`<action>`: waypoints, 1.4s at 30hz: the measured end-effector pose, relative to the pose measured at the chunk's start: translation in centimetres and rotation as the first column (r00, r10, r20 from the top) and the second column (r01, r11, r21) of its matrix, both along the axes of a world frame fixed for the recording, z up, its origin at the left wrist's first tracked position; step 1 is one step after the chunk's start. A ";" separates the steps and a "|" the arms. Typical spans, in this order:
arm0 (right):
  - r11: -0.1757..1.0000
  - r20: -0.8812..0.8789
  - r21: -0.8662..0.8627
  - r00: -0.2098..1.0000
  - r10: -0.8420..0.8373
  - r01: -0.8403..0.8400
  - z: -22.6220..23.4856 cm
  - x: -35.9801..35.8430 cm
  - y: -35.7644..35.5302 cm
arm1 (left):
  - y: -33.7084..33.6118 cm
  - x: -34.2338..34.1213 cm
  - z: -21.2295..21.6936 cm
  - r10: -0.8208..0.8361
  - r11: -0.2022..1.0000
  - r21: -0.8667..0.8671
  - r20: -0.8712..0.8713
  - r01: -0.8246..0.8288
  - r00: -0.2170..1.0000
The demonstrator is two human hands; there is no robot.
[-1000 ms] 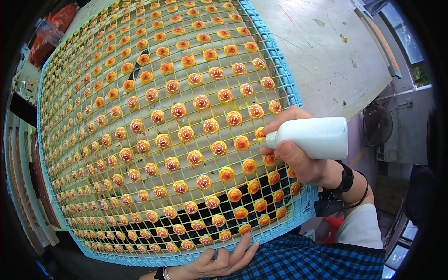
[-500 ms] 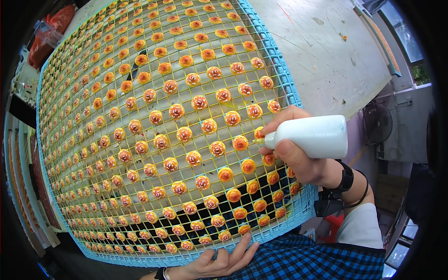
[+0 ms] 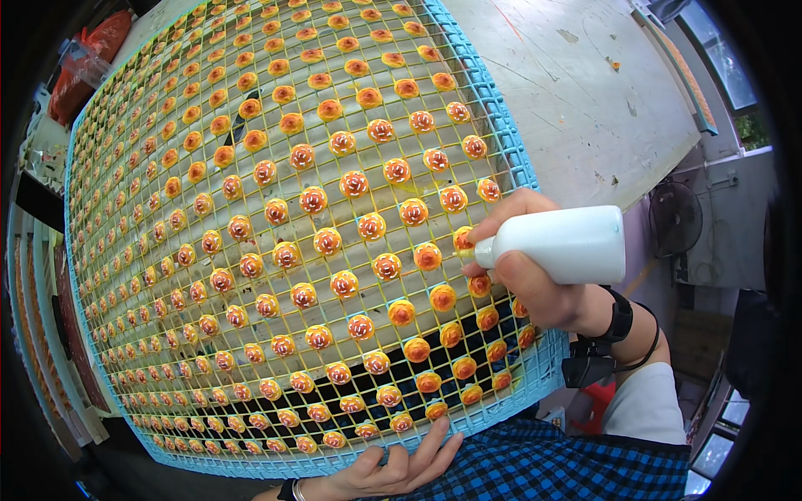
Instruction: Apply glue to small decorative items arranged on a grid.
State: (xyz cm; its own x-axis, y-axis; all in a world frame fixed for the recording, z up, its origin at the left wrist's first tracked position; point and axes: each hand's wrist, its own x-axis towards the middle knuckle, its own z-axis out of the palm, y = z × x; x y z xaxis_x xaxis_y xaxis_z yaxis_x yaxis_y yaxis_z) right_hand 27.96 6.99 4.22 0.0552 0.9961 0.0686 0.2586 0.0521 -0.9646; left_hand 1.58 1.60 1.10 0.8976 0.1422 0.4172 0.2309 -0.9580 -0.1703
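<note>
A wide mesh rack (image 3: 511, 138) with a woven light-blue frame lies tilted before me, its yellow grid carrying rows of small round orange-yellow pieces. White dashes mark many of them, like this dashed piece (image 3: 354, 184); others, such as this plain piece (image 3: 402, 313), are bare orange. My right hand (image 3: 535, 280) is closed around a white squeeze bottle (image 3: 568, 244), held sideways with its narrow tip at a piece (image 3: 464, 238) near the right edge. My left hand (image 3: 401, 469) holds the rack's near rim with its fingers against the frame; its thumb is hidden.
Under the rack and beyond it on the right spreads a pale, scratched worktable (image 3: 585, 92). A standing fan (image 3: 675, 219) is at the right. Red plastic bags (image 3: 88, 71) lie at the far left, and more stacked racks (image 3: 38, 317) stand along the left side.
The rack's pieces have shifted very slightly left in view, while the bottle and right hand sit a touch farther right. My left hand stays at the near rim.
</note>
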 end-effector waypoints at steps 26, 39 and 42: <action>0.979 0.143 0.176 0.987 0.074 -0.099 -0.1 0.3 0.2 | 0.5 0.4 0.1 -0.011 0.999 0.039 0.001 0.011 1.000; 0.987 0.120 0.104 0.987 0.111 -0.124 0.5 0.1 0.3 | 0.5 0.3 0.3 -0.031 0.999 0.006 -0.024 0.031 0.999; 0.990 0.103 0.090 0.990 0.100 -0.110 0.5 0.1 0.3 | 0.4 0.2 0.1 -0.025 1.000 0.005 -0.017 0.025 1.000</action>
State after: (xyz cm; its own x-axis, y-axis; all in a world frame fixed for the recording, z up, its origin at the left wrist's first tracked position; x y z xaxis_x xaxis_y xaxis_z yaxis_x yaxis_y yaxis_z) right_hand 28.09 7.28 4.76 -0.0613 0.9846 0.1638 0.3401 0.1749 -0.9240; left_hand 1.82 1.97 1.19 0.9078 0.1176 0.4025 0.2043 -0.9623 -0.1794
